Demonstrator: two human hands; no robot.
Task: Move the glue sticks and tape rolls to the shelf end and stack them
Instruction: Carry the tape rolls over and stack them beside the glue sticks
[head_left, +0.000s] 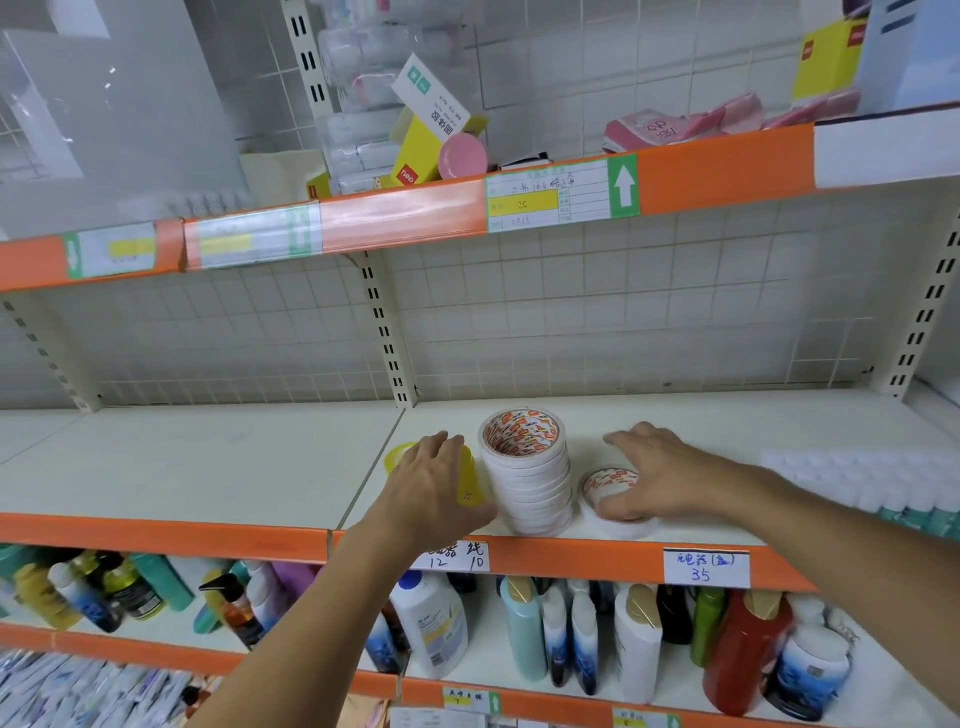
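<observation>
1. The tall stack of tape rolls (525, 470) stands upright near the front edge of the middle shelf (208, 467), just right of the seam between two shelf boards. Its axis is vertical, the open core facing up.

2. The left hand (434, 486) sits just left of that stack, its fingers (441, 447) curled round a yellow cylindrical pack (465, 478), probably glue sticks, which stands upright and touches or nearly touches the stack's left side. Another bit of yellow (397, 457) shows behind the hand; what it is cannot be told.

3. The right hand (657, 475) is just right of the stack, over a low pile of tape rolls (613, 499) lying flat at the front edge. The thumb presses the near rim and the fingers (623, 439) spread loosely over the far side, so it seems to be gripping the roll, though the hold is not firm.

4. The low pile lies directly under the right hand and beside the tall stack; the right hand is clearly the nearer one for it.

5. Judging from this, lifting the low pile onto the tall stack calls for a short move up and leftward, keeping the rolls flat.
</observation>
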